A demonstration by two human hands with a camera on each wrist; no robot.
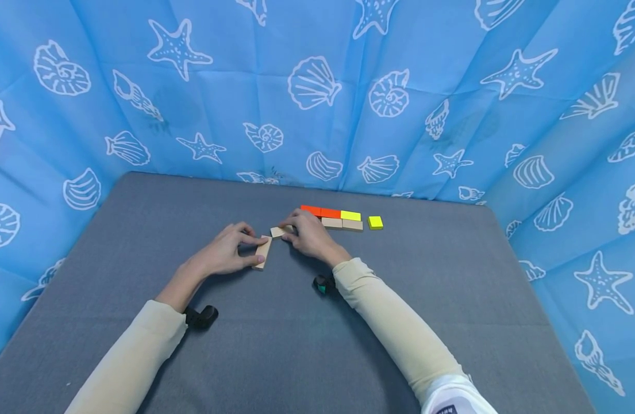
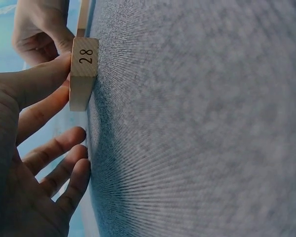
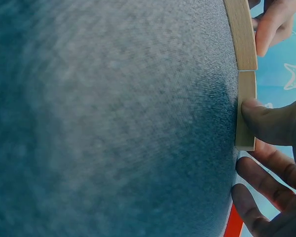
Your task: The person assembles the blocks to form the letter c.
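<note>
My left hand (image 1: 226, 251) pinches a long plain wooden block (image 1: 263, 253) between thumb and index finger, while it lies on the grey table. In the left wrist view, the end of this block (image 2: 85, 63) bears the number 28; the other left fingers are spread apart. My right hand (image 1: 309, 234) pinches a shorter-looking plain wooden block (image 1: 277, 232) by its sides. The right wrist view has this block (image 3: 245, 89) under the thumb, its end against or very near the long block (image 3: 242, 39). Part of the right hand's block is hidden by fingers in the head view.
Right of my right hand, red blocks (image 1: 330, 213) and a yellow block (image 1: 350, 216) form a row, with plain blocks (image 1: 352, 225) along its front. A separate yellow block (image 1: 375, 222) lies farther right. A blue shell-print curtain (image 1: 338, 144) borders the table (image 1: 265, 345).
</note>
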